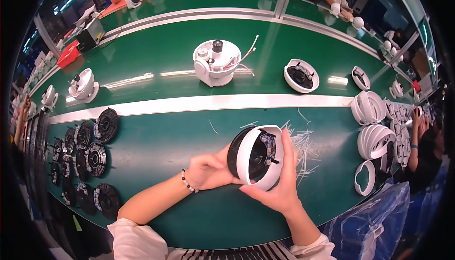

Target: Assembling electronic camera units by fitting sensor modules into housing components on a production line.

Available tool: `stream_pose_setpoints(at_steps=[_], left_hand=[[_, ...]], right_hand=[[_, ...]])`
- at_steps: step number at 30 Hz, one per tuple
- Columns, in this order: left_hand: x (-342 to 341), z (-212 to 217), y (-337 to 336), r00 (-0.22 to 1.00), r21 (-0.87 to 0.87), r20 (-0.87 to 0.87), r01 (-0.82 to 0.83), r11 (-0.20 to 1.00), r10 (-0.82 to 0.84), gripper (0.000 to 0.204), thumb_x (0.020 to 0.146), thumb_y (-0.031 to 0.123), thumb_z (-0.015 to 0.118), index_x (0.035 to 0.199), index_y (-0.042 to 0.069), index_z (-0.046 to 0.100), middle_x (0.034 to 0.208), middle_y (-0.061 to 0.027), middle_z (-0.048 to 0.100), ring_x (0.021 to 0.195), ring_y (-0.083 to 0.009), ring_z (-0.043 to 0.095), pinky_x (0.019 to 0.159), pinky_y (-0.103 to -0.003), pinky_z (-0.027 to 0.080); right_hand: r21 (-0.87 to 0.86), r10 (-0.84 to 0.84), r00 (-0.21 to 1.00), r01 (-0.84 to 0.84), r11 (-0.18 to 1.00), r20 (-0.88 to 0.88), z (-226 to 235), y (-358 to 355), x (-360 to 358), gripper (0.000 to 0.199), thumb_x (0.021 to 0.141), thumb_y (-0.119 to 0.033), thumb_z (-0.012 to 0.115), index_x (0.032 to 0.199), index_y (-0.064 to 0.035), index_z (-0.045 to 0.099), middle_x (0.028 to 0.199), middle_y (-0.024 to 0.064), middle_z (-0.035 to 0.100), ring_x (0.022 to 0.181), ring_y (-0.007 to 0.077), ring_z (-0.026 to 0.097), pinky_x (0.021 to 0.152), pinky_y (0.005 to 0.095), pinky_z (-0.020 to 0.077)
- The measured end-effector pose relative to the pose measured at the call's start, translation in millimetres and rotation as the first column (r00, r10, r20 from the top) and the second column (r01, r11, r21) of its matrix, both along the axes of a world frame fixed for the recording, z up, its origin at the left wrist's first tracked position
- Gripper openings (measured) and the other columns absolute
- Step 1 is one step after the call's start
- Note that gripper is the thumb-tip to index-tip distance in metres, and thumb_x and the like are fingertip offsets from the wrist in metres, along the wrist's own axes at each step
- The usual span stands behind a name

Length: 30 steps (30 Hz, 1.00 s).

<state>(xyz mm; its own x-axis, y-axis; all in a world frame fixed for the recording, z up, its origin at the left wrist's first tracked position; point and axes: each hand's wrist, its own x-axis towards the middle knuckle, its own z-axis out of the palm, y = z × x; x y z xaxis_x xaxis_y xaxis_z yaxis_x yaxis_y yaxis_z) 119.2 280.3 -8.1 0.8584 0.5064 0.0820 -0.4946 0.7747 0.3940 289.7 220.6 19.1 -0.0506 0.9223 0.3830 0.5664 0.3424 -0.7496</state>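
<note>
My left hand [207,171] is closed on the left edge of a round black plastic disc [232,159], its fingers partly hidden behind it. A white ring-shaped housing [244,157] sits around the disc, and my right hand [283,191] grips this housing from the right, thumb below and fingers up its far side. Inside the ring, a small blue circuit board [269,145] shows on the disc. Both parts are tilted and held together above the green bench [166,198]. Whether the disc is fully seated cannot be told.
Several black discs with boards [106,125] lie at the left. White rings [374,141] are stacked at the right. Thin white strips [305,151] litter the bench beside my right hand. Beyond a white rail [189,103], a green belt carries a camera-like white assembly [218,63] and a white shell [302,76].
</note>
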Motion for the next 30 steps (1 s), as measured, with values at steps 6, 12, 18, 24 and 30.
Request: stream_pose_setpoints(at_steps=[6,12,18,24,30], left_hand=[[10,-13,-2,0.959,-0.21,-0.269,-0.142,0.967,0.083,0.059,0.085,0.05,0.024,0.123,0.007,0.036,0.123,-0.0126,0.041,0.11,-0.0273,0.043,0.094,-0.042,0.034],[4,-9,-7,0.952,-0.217,-0.299,-0.137,0.966,0.068,0.052,0.085,0.046,0.031,0.121,0.009,0.038,0.118,-0.0126,0.044,0.105,-0.0264,0.045,0.085,-0.046,0.04],[2,-11,-8,0.921,-0.195,-0.363,-0.225,0.955,0.143,0.056,0.086,0.044,0.026,0.131,0.011,0.023,0.128,-0.0073,0.036,0.112,-0.0224,0.041,0.095,-0.038,0.032],[13,-25,1,0.998,-0.291,-0.062,-0.03,0.956,0.013,0.087,0.065,0.077,0.027,0.116,0.009,0.046,0.116,-0.0114,0.048,0.104,-0.03,0.046,0.091,-0.046,0.032],[41,0,1,0.884,-0.434,-0.423,-0.391,0.811,0.2,0.071,0.08,0.06,0.025,0.123,0.005,0.036,0.129,-0.0111,0.034,0.116,-0.0293,0.036,0.097,-0.042,0.027]], right_hand=[[-0.035,0.076,0.99,-0.072,0.997,0.119,-1,-3,-13,0.109,0.049,-0.038,0.078,0.129,0.0023,0.016,0.131,0.0256,0.017,0.118,0.0379,0.021,0.094,0.0467,0.0202],[-0.099,0.119,0.993,-0.121,0.988,-0.022,3,0,-9,0.108,0.048,-0.033,0.08,0.129,0.0013,0.018,0.131,0.0237,0.018,0.118,0.0341,0.027,0.096,0.0422,0.0212],[0.005,0.092,0.976,-0.095,0.995,0.196,-4,-2,-28,0.103,0.051,-0.038,0.077,0.127,0.0002,0.018,0.13,0.0256,0.019,0.116,0.0402,0.024,0.091,0.0504,0.0201],[-0.01,0.128,0.979,-0.128,0.992,0.158,-9,6,-9,0.105,0.05,-0.046,0.074,0.125,0.0054,0.021,0.124,0.0237,0.028,0.115,0.0401,0.027,0.093,0.0484,0.0252],[-0.037,0.175,0.98,-0.172,0.984,0.098,-28,9,-28,0.116,0.032,-0.035,0.075,0.124,0.0082,0.018,0.126,0.0262,0.021,0.118,0.0405,0.022,0.093,0.0463,0.0231]])
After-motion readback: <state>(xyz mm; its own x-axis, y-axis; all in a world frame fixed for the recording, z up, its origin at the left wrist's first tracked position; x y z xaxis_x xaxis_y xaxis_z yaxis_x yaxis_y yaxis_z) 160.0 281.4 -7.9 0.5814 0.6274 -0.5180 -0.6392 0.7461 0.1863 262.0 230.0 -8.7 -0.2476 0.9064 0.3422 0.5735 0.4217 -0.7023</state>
